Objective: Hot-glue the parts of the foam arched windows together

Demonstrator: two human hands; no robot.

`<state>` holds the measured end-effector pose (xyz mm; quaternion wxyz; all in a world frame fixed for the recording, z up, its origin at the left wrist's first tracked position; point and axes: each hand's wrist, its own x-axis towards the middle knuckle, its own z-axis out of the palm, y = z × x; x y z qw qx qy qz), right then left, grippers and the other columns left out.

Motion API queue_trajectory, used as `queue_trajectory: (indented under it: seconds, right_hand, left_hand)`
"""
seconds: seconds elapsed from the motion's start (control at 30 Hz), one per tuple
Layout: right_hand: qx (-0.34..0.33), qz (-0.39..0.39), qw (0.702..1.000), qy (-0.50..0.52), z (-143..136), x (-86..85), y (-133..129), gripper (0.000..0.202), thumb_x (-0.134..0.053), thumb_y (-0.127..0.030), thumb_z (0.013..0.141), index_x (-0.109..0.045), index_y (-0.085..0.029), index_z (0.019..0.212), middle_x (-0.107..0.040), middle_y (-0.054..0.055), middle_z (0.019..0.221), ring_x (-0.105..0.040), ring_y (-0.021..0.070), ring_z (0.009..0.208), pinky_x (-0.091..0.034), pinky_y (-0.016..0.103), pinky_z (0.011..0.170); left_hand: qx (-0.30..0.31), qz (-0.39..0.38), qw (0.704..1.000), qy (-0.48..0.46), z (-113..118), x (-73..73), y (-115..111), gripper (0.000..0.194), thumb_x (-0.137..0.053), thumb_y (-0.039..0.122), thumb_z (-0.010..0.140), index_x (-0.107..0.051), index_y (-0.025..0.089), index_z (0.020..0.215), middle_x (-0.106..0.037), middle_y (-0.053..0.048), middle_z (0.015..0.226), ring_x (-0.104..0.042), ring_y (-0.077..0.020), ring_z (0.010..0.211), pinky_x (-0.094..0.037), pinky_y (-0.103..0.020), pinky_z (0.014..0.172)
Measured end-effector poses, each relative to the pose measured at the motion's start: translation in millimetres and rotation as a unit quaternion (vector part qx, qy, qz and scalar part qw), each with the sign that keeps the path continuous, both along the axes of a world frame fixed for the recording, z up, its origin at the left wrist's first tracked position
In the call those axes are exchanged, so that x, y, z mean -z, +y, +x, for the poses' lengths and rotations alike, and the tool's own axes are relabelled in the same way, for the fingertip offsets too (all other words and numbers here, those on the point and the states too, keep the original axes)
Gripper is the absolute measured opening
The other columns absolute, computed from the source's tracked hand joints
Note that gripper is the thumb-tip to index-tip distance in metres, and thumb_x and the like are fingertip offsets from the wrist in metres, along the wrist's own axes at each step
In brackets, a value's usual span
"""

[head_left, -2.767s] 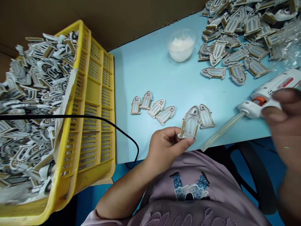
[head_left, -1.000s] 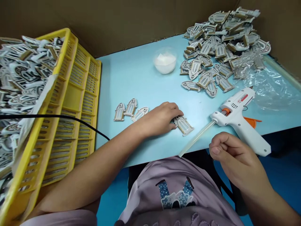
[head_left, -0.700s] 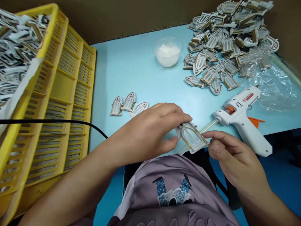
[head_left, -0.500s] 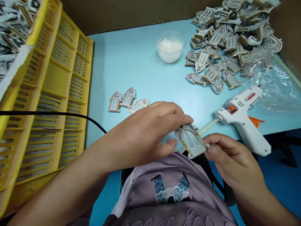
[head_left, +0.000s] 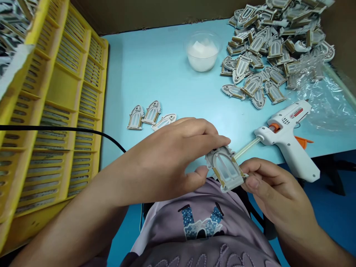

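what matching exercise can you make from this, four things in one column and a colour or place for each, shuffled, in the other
Things:
1 crate
2 bowl
3 glue gun
4 nearest arch

Colours and places:
a clear, holding white stuff
b between left hand and right hand
c yellow
d white and orange

Pairs: 1-c, 2-a, 3-d, 4-b

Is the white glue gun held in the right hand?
No, the glue gun lies on the table; the right hand holds an arched piece.
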<state>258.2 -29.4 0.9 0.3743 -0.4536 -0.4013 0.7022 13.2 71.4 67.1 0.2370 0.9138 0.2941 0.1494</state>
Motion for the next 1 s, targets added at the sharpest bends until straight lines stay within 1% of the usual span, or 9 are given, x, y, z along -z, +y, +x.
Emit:
queue_trajectory:
  seconds: [0.13,0.27,0.33,0.43,0.53,0.67,0.8,0.9,1.0]
  right_hand:
    - [0.005,-0.001,1.0,-0.011,1,-1.7,-2,0.014,-0.054,-0.04,0.103,-0.066,-0.033,0.104,-0.04,-0.002,0.071,-0.035,0.0141,0.068,-0.029,0.029,0.062]
    - [0.024,0.006,1.0,-0.011,1,0.5,-2,0.014,-0.056,-0.04,0.103,-0.066,-0.032,0.108,-0.042,-0.002,0.074,-0.036,0.0135,0.069,-0.031,0.028,0.062]
    - [0.035,0.004,0.999,0.004,-1,1.4,0,0.019,-0.057,-0.042,0.102,-0.065,-0.032,0.116,-0.04,-0.002,0.073,-0.034,0.0128,0.066,-0.031,0.026,0.06]
    - [0.033,-0.01,0.999,0.031,-7,-0.3,4,0.021,-0.061,-0.041,0.1,-0.066,-0.027,0.114,-0.036,-0.003,0.07,-0.029,0.0114,0.062,-0.03,0.024,0.057]
    - [0.024,-0.009,0.999,0.034,-14,-5.2,10,0.017,-0.062,-0.037,0.1,-0.07,-0.027,0.112,-0.047,-0.001,0.078,-0.032,0.0102,0.063,-0.035,0.022,0.059]
    - [0.01,0.005,1.0,0.028,-17,-11.3,14,0.019,-0.059,-0.037,0.101,-0.072,-0.03,0.113,-0.058,0.001,0.085,-0.048,0.0126,0.07,-0.045,0.025,0.069]
    - [-0.02,0.008,0.999,0.024,-18,-16.7,16,0.019,-0.058,-0.038,0.101,-0.073,-0.03,0.11,-0.058,0.0,0.075,-0.052,0.0141,0.066,-0.049,0.028,0.069]
    - [-0.051,0.011,0.998,0.03,-19,-20.6,18,0.022,-0.055,-0.041,0.102,-0.071,-0.028,0.11,-0.063,0.001,0.078,-0.055,0.0148,0.068,-0.05,0.03,0.071]
    - [-0.073,0.063,0.994,-0.043,-19,-23.3,20,0.028,-0.052,-0.045,0.103,-0.069,-0.023,0.101,-0.061,0.002,0.074,-0.052,0.0139,0.064,-0.043,0.026,0.058]
  left_hand:
    - [0.002,0.007,1.0,-0.002,-1,-2.6,-2,0.044,-0.061,0.015,0.089,-0.059,0.023,0.132,-0.067,-0.002,0.118,-0.064,-0.017,0.108,-0.048,-0.029,0.09]
    - [-0.01,0.045,0.999,-0.01,-1,-2.8,-7,0.043,-0.062,0.016,0.089,-0.06,0.021,0.131,-0.067,-0.004,0.116,-0.064,-0.0184,0.106,-0.05,-0.03,0.092]
    - [-0.033,0.095,0.995,-0.011,-1,-1.0,-12,0.041,-0.063,0.018,0.088,-0.061,0.019,0.129,-0.067,-0.006,0.113,-0.064,-0.0203,0.105,-0.051,-0.032,0.093]
    - [-0.083,0.159,0.984,-0.001,1,3.0,-23,0.039,-0.068,0.021,0.087,-0.061,0.016,0.125,-0.069,-0.008,0.11,-0.065,-0.0234,0.101,-0.052,-0.038,0.096]
    - [-0.111,0.154,0.982,-0.011,2,7.8,-35,0.038,-0.073,0.027,0.087,-0.062,0.015,0.121,-0.071,-0.009,0.104,-0.067,-0.0235,0.094,-0.055,-0.038,0.093]
    - [-0.149,0.077,0.984,-0.061,2,15.1,-47,0.042,-0.078,0.032,0.086,-0.062,0.017,0.121,-0.073,-0.007,0.097,-0.069,-0.0199,0.087,-0.058,-0.031,0.082]
    - [-0.157,-0.053,0.978,-0.127,2,24.6,-53,0.075,-0.082,0.039,0.082,-0.049,0.026,0.148,-0.074,-0.006,0.11,-0.071,-0.0186,0.088,-0.059,-0.027,0.078]
    - [-0.182,-0.143,0.955,-0.184,2,32.9,-59,0.077,-0.084,0.041,0.08,-0.051,0.03,0.149,-0.076,-0.004,0.1,-0.071,-0.0173,0.078,-0.06,-0.026,0.072]
    - [-0.207,-0.206,0.925,-0.241,1,39.2,-64,0.073,-0.087,0.037,0.077,-0.058,0.027,0.143,-0.077,-0.004,0.094,-0.071,-0.017,0.073,-0.06,-0.027,0.07]
